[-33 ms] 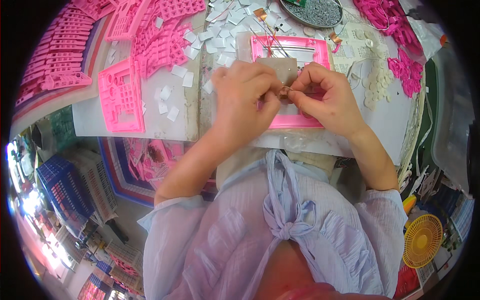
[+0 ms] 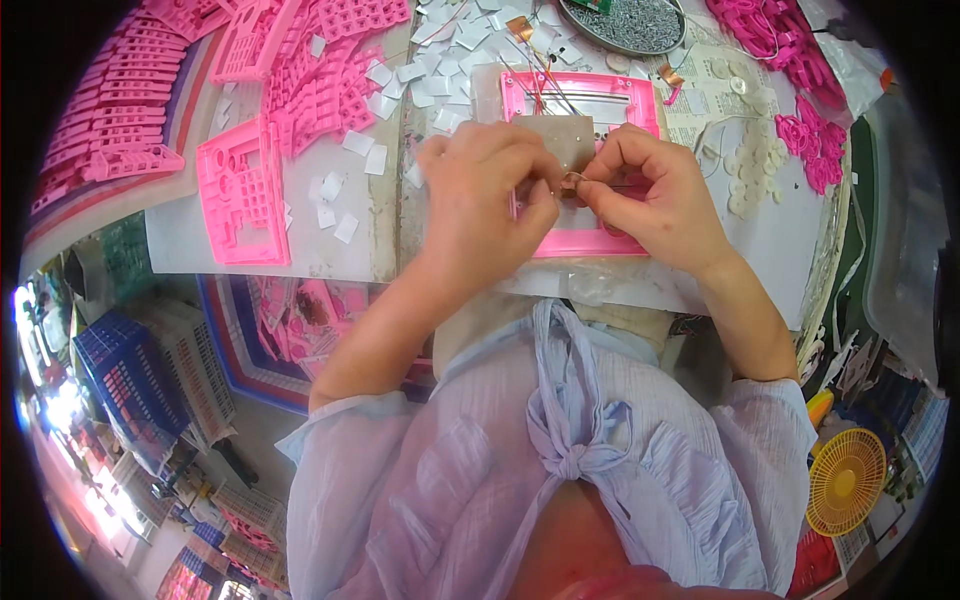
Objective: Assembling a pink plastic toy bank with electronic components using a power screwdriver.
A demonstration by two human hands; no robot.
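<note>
The frame (image 2: 590, 243) is pink, the board (image 2: 558, 138) apparently greyish tan.

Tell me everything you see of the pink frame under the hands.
The pink frame is rectangular, apparently plastic, and lies flat on the table by its front edge. A brownish board overlaps its middle; thin wires cross its far side. The left hand and right hand hide parts of it; whether they touch it is unclear.

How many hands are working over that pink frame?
2: the left hand over the left part of the pink frame, and the right hand over its right part. No other hands show there.
</note>
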